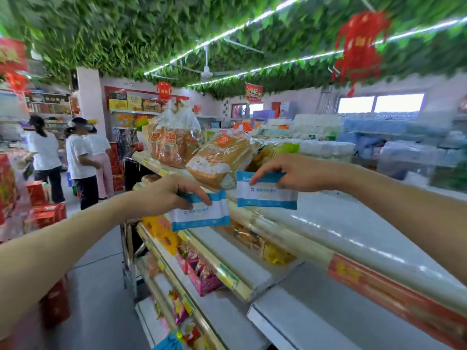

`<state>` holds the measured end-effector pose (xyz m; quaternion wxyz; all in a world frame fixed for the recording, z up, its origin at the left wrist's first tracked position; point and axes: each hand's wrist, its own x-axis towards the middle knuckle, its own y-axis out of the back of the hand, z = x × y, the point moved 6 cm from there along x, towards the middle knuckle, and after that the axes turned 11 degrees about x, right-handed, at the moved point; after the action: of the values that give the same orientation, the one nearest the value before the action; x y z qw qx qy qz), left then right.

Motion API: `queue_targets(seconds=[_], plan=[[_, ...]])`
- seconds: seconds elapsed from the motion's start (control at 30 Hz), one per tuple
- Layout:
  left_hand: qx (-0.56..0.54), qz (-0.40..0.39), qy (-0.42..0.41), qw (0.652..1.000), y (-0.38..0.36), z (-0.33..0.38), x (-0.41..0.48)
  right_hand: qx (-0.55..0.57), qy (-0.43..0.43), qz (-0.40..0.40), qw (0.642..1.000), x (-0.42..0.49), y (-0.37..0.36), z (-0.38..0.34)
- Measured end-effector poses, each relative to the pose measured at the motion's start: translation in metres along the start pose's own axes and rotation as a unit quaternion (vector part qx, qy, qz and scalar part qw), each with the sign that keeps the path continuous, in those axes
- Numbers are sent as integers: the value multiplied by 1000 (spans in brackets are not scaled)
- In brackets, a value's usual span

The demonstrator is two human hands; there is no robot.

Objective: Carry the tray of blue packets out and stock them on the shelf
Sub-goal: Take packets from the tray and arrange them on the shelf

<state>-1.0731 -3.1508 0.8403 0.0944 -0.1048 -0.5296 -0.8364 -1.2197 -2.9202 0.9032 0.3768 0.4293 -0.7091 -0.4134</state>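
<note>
Each hand pinched a packet beside the bread [222, 160]: left hand [171, 192], right hand [285, 170]. Set near the shelf [353, 223] edge, either packet could slide off.

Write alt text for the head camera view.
The left hand pinches a blue packet and the right hand pinches a second blue packet near the edge of the top shelf, beside bagged bread loaves. Snack packs sit on lower shelves; people stand at left.
</note>
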Motion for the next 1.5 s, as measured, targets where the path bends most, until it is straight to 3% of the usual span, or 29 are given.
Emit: queue_targets(seconds=[0.37,0.6,1.1,1.5], plan=[[78,-31,-75,994,-44,127,153,-24,-121,42,991,-72,79,182],[98,-31,-92,991,-76,155,203,-73,-181,94,976,-80,95,263],[100,-74,-134,983,-84,117,248,-88,-247,120,957,-42,92,301],[77,-104,-186,974,-111,115,300,-176,-283,139,933,-48,100,299]])
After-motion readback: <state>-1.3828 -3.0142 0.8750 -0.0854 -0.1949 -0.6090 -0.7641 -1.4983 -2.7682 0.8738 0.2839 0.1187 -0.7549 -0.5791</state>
